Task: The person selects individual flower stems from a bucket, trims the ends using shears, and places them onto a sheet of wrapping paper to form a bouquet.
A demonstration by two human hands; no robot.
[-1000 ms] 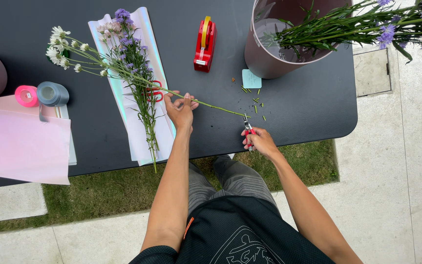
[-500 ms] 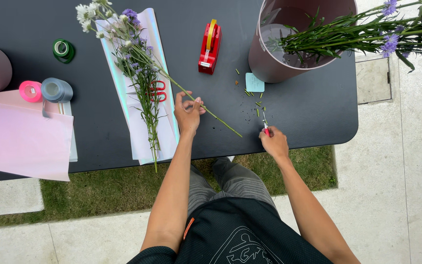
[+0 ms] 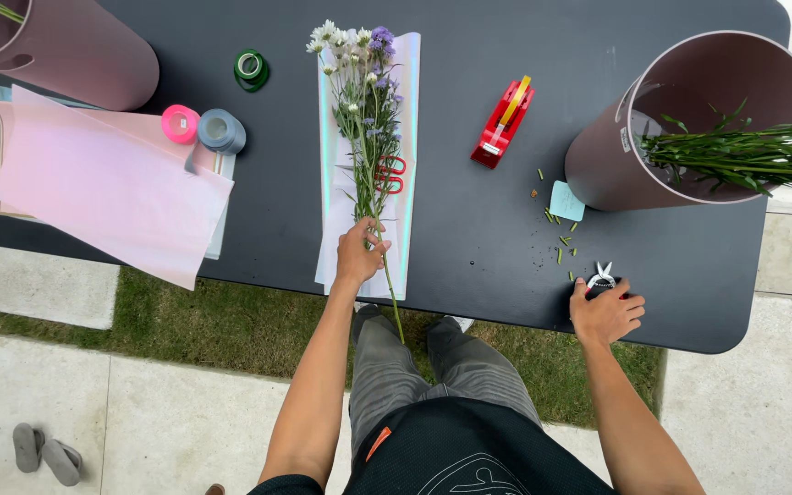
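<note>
From the head view, the left hand (image 3: 359, 257) pinches the flower stems (image 3: 370, 174), which lie along the wrap sheet (image 3: 405, 137) mid-table. The right hand (image 3: 605, 314) rests closed over the snips (image 3: 603, 275) at the table's near edge. Laying the stems well seems to call for a low hold that keeps the heads level and stems centred on the sheet.

The flowers (image 3: 365, 101), white and purple, lie lengthwise on pale wrap, stems overhanging the tabletop's near edge. Small snips (image 3: 603, 276) lie near the near right corner.

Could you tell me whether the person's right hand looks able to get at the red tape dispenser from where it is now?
Probably yes: the right hand rests on small snips at the table edge, and only stem scraps lie between it and the red tape dispenser.
</note>
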